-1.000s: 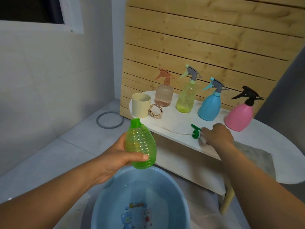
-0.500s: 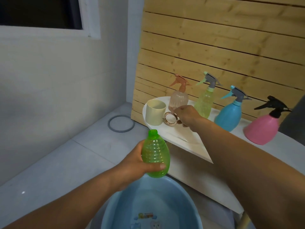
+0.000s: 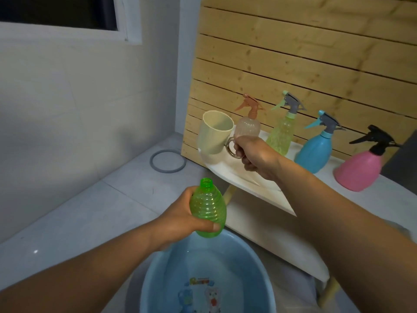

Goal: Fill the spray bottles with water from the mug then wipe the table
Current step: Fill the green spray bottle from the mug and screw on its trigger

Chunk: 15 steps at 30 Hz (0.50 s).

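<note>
Left hand [image 3: 180, 220] is wrapped round the capless green bottle [image 3: 208, 210], holding it upright over the blue basin [image 3: 203, 276]; right hand [image 3: 252, 155] is curled on the metal ring handle [image 3: 231, 149] of the cream mug [image 3: 215, 135] — mug's tipped to the left, at the left end of the white table [image 3: 255, 188]; further right stand four spray bottles — peach [image 3: 248, 124], yellow-green [image 3: 283, 132], blue [image 3: 316, 150], pink [image 3: 360, 168] — against the wooden slats [image 3: 304, 53].

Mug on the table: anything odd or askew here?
Yes: the cream mug is tilted off the table, lifted by the right hand on its ring handle. The green bottle has no sprayer.
</note>
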{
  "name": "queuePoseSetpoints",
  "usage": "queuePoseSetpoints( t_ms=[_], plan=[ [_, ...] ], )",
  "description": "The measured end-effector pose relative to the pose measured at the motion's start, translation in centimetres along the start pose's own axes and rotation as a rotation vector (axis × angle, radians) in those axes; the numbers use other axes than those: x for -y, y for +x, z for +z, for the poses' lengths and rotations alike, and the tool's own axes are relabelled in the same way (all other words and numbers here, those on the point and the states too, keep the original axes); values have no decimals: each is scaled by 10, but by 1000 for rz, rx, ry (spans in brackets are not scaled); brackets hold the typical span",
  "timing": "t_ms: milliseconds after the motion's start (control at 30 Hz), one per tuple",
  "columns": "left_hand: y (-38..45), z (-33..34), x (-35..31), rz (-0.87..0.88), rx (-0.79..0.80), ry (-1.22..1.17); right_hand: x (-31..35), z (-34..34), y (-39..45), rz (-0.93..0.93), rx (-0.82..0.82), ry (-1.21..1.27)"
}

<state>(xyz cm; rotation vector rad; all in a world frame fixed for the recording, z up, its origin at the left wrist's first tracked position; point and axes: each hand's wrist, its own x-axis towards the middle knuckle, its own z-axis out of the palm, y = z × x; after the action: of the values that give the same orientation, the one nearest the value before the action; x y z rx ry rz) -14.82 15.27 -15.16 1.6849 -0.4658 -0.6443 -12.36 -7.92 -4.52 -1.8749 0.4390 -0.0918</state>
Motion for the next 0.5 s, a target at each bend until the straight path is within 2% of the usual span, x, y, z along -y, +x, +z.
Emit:
queuePoseSetpoints(
  t_ms=[233, 367, 500],
  plan=[
    [-18, -7, 20, 0, 3, 85, -6, 11, -74, -11, 36, 2],
    [-22, 0, 56, -37, -33, 78, -38, 26, -97, -29, 29, -73],
    [-29, 9, 110, -89, -98, 38, -91, 42, -102, 48, 71, -127]
  ],
)
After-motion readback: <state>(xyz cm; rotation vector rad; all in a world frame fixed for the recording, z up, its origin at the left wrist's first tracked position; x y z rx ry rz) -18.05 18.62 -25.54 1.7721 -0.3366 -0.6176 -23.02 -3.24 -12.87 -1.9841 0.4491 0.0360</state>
